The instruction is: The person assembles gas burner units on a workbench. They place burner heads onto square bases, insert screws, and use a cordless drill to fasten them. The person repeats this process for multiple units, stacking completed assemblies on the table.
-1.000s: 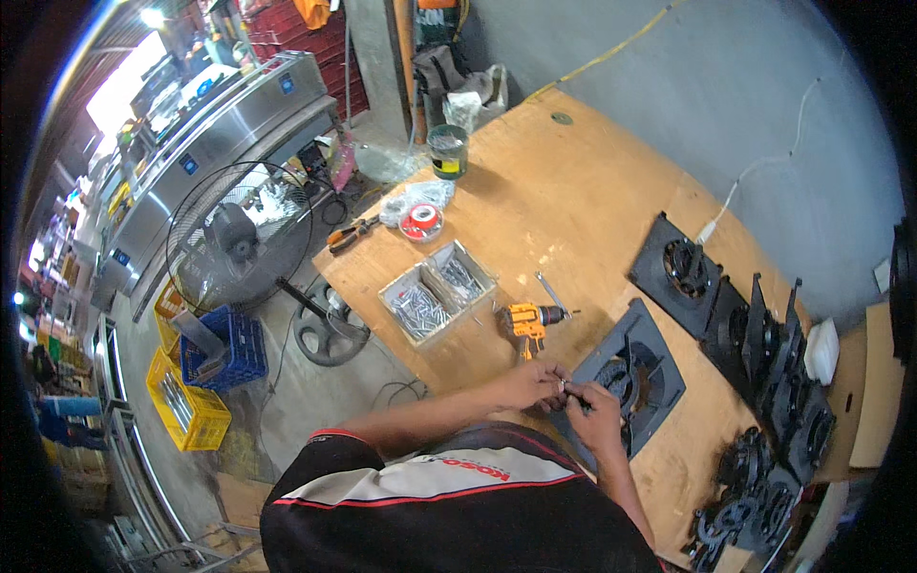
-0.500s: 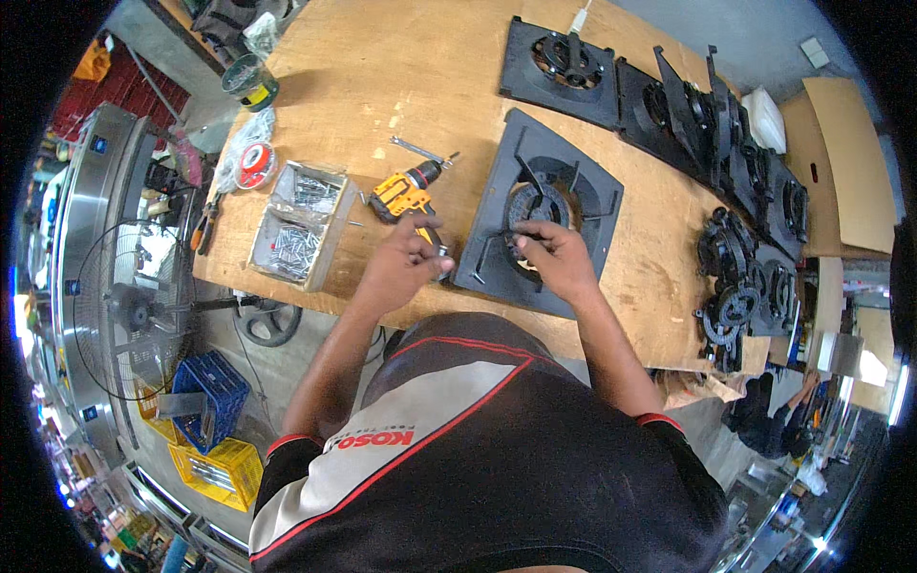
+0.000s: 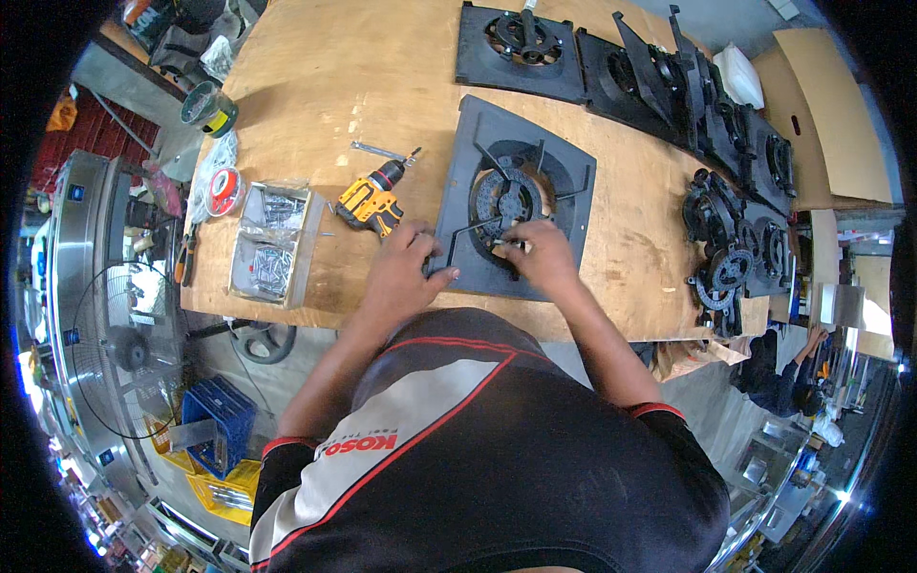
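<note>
Black and square, the fan frame (image 3: 521, 196) lies flat on the plywood table (image 3: 306, 86) right before me. My left hand (image 3: 403, 272) presses curled on its near-left corner. My right hand (image 3: 537, 256) pinches something small at the centre ring; I cannot make it out. Just left lies a yellow drill (image 3: 371, 202), beside a screw tray (image 3: 269, 241).

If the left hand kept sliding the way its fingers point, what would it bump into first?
Probably the black square fan frame. The left hand points up and to the right, with its fingertips at the frame's lower left edge, seemingly touching it. The yellow cordless drill lies just to its left, likely out of that line.
</note>
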